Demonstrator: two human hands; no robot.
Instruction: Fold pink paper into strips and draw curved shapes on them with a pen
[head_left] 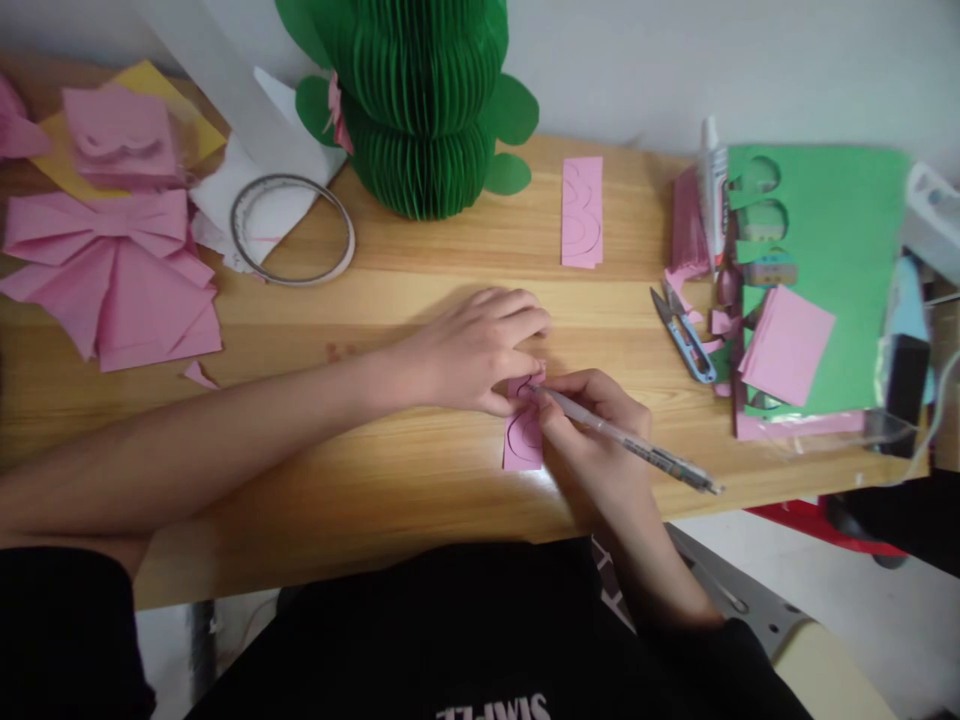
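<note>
My right hand [592,425] is closed around a clear-barrelled pen [637,446], whose tip rests on a narrow strip of pink paper [523,452]. Dark curved lines are drawn on this strip. My left hand [491,345] lies over the strip's upper end with fingers apart, thumb and fingertips pressing it to the table; part of the strip is hidden under them. Farther back lies a second pink strip [582,212] with similar curved lines.
A green honeycomb paper plant [424,110] stands at the back of the wooden table [420,480]. To the left are a tape roll [343,250] and a folded pink paper bow [112,270]. On the right lie small scissors [686,335], green sheets [862,270] and stacked pink squares [787,345].
</note>
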